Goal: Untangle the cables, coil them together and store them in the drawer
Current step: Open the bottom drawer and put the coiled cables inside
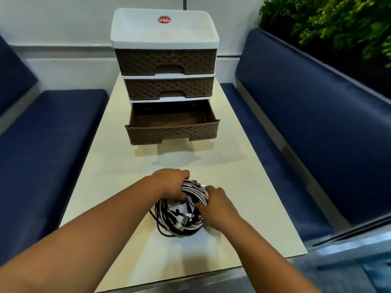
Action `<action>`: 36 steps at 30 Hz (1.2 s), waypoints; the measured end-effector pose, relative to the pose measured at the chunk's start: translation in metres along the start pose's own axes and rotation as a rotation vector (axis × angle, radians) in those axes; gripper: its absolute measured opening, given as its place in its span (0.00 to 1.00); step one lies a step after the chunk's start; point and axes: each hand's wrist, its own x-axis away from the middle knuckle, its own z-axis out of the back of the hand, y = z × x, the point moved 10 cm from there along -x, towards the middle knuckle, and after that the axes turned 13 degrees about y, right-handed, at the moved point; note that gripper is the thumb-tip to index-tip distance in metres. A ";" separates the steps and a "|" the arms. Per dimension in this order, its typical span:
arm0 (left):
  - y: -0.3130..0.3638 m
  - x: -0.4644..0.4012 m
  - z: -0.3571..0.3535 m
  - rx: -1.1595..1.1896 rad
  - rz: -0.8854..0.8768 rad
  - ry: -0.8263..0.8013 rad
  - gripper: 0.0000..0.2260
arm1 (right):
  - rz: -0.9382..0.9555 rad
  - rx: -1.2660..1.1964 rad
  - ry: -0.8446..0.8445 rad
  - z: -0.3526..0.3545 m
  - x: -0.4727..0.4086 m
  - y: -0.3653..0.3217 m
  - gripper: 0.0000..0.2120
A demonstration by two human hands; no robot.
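A bundle of cables [179, 216], black and white strands looped into a rough coil, is lying on the pale counter [118, 166], on the near side of the drawer unit [166, 81] and well apart from it. Both hands are working on that coil. The left hand [172, 183] is reaching in over the coil's far left edge, fingers curled down and clenched around a bunch of white and black strands at the top of the loop. The right hand [215, 205] is pressing against the coil's right side, its fingers tucked into the strands and grasping them there. Plug ends are showing near the lower middle of the coil, though they are too blurred to identify.

The drawer unit is standing at the far end of the counter, a white frame with three brown woven-pattern drawers and a shallow white tray on top bearing a round red label [164, 20]. The upper two drawers are sitting closed. The bottom drawer [171, 127] is pulled out toward the cables, its inside showing dark and bare apart from some faint shapes at the back that cannot be made out.

Blue cushioned benches are running along both sides of the counter: the left bench [50, 132] and the right bench [296, 115]. Green foliage [330, 24] is hanging above the right bench's backrest, beyond the drawer unit's right side.
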 end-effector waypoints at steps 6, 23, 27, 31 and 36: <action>-0.039 0.015 -0.020 0.167 0.368 -0.089 0.27 | -0.062 -0.113 0.077 0.032 -0.015 0.022 0.37; -0.056 0.063 -0.033 0.582 0.787 0.152 0.18 | -0.338 -0.604 0.030 -0.005 0.012 0.027 0.15; -0.057 0.074 -0.032 0.671 0.800 0.221 0.16 | -0.264 -0.571 0.093 -0.003 0.016 0.021 0.15; -0.060 0.081 -0.029 0.756 0.801 0.222 0.15 | -0.235 -0.581 0.149 0.004 0.019 0.014 0.14; -0.066 0.082 0.007 0.750 0.760 0.251 0.16 | -0.213 -0.628 0.244 0.024 0.018 -0.006 0.18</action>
